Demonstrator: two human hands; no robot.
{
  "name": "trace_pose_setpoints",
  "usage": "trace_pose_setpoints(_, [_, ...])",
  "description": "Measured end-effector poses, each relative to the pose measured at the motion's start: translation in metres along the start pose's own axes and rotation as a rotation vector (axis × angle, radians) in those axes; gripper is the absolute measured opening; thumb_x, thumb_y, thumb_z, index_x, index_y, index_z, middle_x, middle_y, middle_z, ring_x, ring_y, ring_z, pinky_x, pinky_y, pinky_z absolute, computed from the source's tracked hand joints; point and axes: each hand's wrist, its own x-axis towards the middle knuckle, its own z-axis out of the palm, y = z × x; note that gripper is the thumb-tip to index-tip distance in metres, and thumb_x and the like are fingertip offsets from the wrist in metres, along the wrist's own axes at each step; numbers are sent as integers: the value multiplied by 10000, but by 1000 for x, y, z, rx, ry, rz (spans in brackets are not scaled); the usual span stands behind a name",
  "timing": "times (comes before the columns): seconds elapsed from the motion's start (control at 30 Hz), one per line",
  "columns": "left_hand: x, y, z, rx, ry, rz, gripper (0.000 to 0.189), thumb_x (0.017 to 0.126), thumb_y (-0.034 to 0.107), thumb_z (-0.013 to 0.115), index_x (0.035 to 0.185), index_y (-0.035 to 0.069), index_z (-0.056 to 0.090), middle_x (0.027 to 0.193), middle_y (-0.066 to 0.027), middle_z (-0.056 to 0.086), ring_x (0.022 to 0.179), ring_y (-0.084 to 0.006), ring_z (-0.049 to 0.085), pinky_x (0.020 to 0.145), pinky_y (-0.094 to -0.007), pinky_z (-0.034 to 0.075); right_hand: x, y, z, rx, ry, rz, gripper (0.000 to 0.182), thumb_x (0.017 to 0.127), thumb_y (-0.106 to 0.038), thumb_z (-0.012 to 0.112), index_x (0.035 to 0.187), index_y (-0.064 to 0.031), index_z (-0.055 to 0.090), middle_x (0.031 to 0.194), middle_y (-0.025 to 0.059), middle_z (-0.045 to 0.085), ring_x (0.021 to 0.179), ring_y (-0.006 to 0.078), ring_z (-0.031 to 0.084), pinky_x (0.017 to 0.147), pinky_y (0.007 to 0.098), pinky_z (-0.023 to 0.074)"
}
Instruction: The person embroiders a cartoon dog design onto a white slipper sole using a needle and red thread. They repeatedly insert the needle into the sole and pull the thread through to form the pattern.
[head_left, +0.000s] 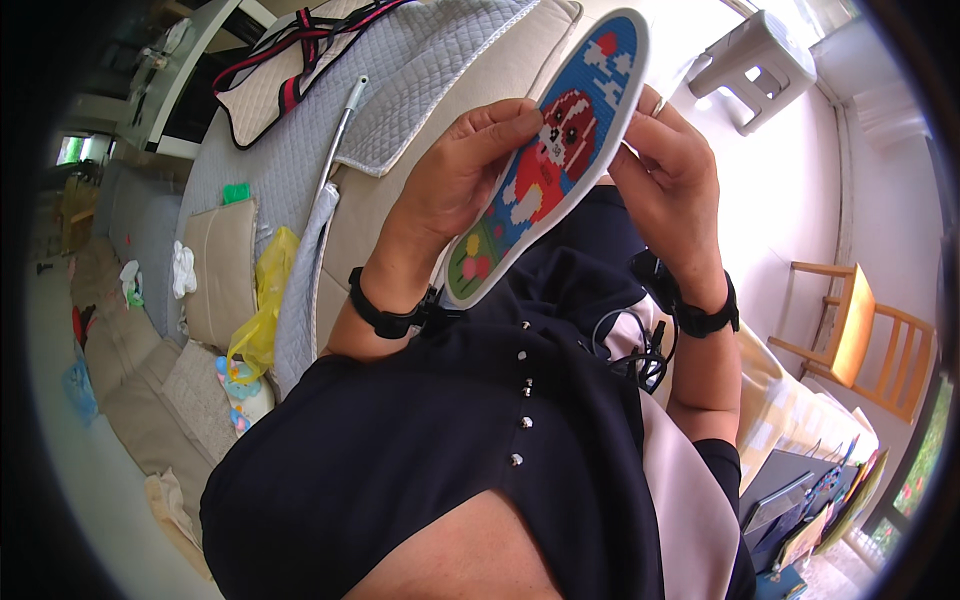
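Note:
An embroidered shoe insole with a white rim is tilted up in front of my chest. Its stitched picture has a brown-and-white dog in red on blue, with flowers at the heel. My left hand grips the left edge, thumb on the patterned face and the other fingers behind. At the opposite edge, my right hand pinches the rim; its fingertips are partly hidden behind the insole. A ring is on one right finger. Both wrists wear black straps with small devices.
On the left, a quilted grey cover lies over a beige sofa, with a metal pole, a yellow plastic bag and a red-trimmed strapped pad. A plastic stool and a wooden chair stand right. Cables hang near my right forearm.

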Motion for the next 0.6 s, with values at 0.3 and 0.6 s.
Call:
trace_pose_setpoints(0.3, [-1,0,5,-41,12,-19,187,937,142,541,1020,-1,629,904,-91,693,765,-109,674,721,-213,548,-5,4,4,233,7,99,197,799,76,623,976,5,673,736,22,536,703,100,506,623,225,410])
trace_pose_setpoints(0.6, [4,-8,12,350,248,142,183,913,151,594,911,-26,641,827,-67,683,712,-85,655,653,-193,536,-3,11,4,170,41,368,209,811,26,627,1019,42,613,833,74,678,766,107,639,689,230,523])
